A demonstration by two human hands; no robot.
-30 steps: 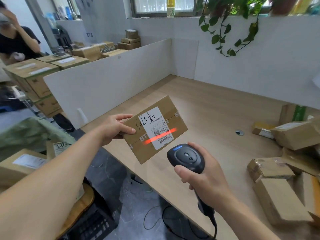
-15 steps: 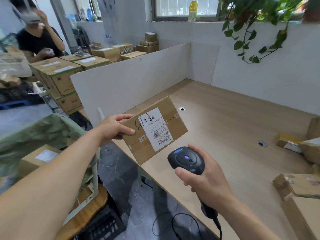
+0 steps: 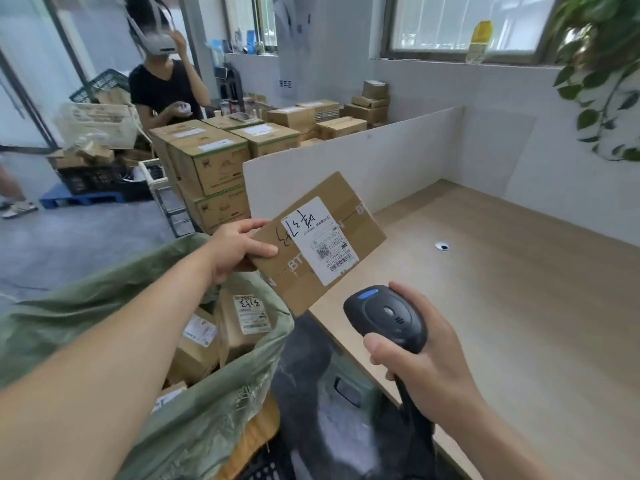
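Parcel (image 3: 311, 251), flat brown cardboard, white-labelled

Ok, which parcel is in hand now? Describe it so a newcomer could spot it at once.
Start at the near-left corner of the wooden table, where the white partition ends. Just above that corner, the left hand holds a flat brown parcel tilted in the air, above the black scanner in the right hand. Unlike the parcels in the green sack below, it alone is held aloft.
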